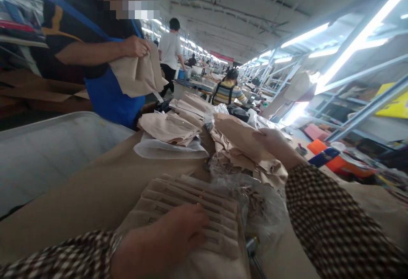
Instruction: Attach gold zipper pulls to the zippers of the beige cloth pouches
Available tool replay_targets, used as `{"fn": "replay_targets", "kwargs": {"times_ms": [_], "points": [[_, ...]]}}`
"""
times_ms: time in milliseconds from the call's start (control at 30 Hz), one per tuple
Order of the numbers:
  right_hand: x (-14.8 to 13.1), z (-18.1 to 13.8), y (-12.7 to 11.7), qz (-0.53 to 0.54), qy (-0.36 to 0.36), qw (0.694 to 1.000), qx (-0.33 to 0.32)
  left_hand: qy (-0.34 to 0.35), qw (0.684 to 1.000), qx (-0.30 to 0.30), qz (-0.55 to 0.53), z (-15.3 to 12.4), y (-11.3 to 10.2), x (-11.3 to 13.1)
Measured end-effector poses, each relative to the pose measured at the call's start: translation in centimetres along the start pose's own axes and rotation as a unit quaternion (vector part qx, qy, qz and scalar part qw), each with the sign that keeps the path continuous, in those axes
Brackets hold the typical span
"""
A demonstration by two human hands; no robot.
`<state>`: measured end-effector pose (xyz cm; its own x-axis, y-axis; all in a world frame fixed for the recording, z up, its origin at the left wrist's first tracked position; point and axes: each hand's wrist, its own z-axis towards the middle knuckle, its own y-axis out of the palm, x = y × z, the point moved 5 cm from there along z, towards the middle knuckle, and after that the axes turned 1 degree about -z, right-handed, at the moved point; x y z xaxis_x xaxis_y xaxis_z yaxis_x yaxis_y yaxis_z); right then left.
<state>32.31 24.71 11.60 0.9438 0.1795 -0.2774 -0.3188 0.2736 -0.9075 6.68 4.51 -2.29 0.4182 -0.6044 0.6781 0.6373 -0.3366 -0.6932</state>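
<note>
My left hand [172, 236] lies flat, fingers stretched out, on a fanned stack of beige fabric strips [194, 204] at the near edge of the table. My right hand [276, 145] reaches forward and rests on top of a loose heap of beige fabric pieces [242, 147]; its fingers curl over the top piece, and I cannot see whether they grip it. Both my sleeves are brown-and-white checked. Clear plastic wrap [255, 202] lies between the stack and the heap.
A person in a blue apron [108, 96] stands at the far left holding beige fabric [140, 73]. More folded beige pieces [168, 128] lie on a plastic bag. A grey tray [47, 151] sits left. Other workers stand behind; shelving [366, 109] runs along the right.
</note>
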Motion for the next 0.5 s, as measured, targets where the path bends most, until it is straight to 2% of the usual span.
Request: {"fn": "replay_targets", "kwargs": {"times_ms": [33,100,133,200,300,367,433,500], "points": [[-1.1,-1.1,-0.5,0.039,0.0,0.999,-0.01,-0.039,0.997,0.026,-0.063,1.4,-0.8,-0.1],[-3.4,-3.9,-0.8,0.171,0.019,0.984,-0.048,-0.113,0.969,0.107,-0.191,4.1,-2.4,-0.3],[-4.7,-5.5,-0.5,0.254,0.041,0.963,-0.077,-0.126,0.95,0.147,-0.245,5.1,-3.0,-0.1],[-7.2,-8.6,0.4,0.394,0.09,0.906,-0.126,-0.099,0.918,0.191,-0.334,6.5,-3.7,1.1],[-10.5,-12.5,2.0,0.5,0.113,0.848,-0.135,0.005,0.863,0.141,-0.486,6.7,-3.2,4.1],[-11.9,-14.3,3.3,0.556,0.109,0.812,-0.137,0.022,0.806,0.097,-0.584,5.9,-2.6,5.6],[-12.6,-15.6,4.8,0.599,0.114,0.778,-0.153,-0.036,0.76,0.098,-0.642,4.9,-1.8,5.8],[-12.8,-16.4,5.9,0.628,0.118,0.754,-0.154,-0.111,0.738,0.126,-0.653,3.9,-1.2,5.1]]}}
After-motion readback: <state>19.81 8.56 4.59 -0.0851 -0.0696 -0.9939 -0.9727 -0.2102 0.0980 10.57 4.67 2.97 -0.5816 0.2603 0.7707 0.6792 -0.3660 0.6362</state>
